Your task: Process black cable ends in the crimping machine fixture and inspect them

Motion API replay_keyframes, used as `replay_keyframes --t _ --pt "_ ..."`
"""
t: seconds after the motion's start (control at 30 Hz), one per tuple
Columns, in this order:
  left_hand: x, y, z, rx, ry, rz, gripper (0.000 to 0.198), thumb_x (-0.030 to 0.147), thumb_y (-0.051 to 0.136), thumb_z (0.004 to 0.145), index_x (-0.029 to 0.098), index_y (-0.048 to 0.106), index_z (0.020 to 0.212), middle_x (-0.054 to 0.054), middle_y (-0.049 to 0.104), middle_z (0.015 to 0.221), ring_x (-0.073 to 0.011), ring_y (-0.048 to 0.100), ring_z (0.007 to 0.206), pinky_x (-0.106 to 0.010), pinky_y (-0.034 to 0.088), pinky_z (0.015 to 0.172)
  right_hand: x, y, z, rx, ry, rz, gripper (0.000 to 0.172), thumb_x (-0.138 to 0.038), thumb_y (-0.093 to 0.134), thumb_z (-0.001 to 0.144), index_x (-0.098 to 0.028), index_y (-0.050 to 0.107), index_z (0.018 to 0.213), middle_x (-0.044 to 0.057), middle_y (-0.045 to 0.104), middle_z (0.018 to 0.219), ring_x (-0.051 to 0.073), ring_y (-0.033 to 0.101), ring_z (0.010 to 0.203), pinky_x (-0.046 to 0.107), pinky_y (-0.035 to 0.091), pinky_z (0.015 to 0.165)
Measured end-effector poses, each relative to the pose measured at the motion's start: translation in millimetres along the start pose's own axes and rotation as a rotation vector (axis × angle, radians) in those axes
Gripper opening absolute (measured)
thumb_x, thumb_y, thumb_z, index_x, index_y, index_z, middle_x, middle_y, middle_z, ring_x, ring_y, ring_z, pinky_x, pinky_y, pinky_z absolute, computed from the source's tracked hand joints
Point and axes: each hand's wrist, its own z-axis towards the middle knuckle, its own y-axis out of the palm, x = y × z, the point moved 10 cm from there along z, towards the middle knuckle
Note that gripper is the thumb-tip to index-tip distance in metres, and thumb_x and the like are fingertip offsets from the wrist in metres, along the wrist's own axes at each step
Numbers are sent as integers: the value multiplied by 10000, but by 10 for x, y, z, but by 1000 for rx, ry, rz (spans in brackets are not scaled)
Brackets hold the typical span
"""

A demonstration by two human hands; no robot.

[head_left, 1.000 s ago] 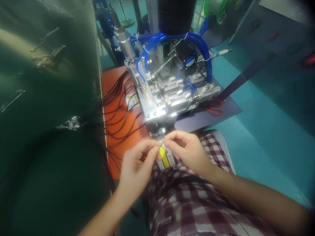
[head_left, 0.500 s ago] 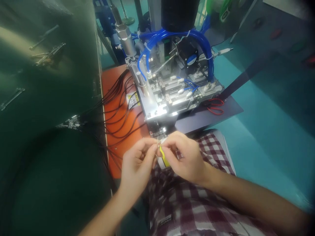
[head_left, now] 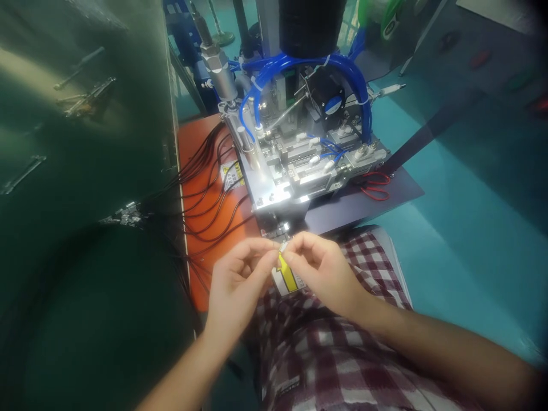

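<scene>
Left hand (head_left: 235, 282) and right hand (head_left: 327, 271) each pinch thumb to forefinger, tips close together; what the grip grasps cannot be told. Yellow-arrow label (head_left: 289, 278) shows between the hands, nearer the wearer than the metal machine (head_left: 272, 191).

A single view is taken from the wearer's head, close above, facing forward and down across the near edge of the flat orange counter (head_left: 246, 229).

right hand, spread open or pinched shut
Pinched shut: the thumb and index fingertip of the right hand meet, close to the left hand. Whether they hold anything is too blurred to tell.
</scene>
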Motion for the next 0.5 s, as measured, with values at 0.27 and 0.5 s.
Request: replay_keyframes --t 0.27,0.5 --pt "-136 18 30 18 -177 -155 221 369 702 784 166 617 770 62 433 507 -49 387 480 -170 328 478 -437 6 -143 122 -493 -369 157 -170 523 831 -196 497 678 1 537 675 108 461 574 262 382 560" --pt "-117 88 97 -23 -219 -246 237 356 710 766 157 585 737 58 440 468 -42 362 454 -156 316 467 -35 -25 113 26 -35 -105 149 -273 549 862 -174 577 754 3 593 686 117 534 589 241 449 555"
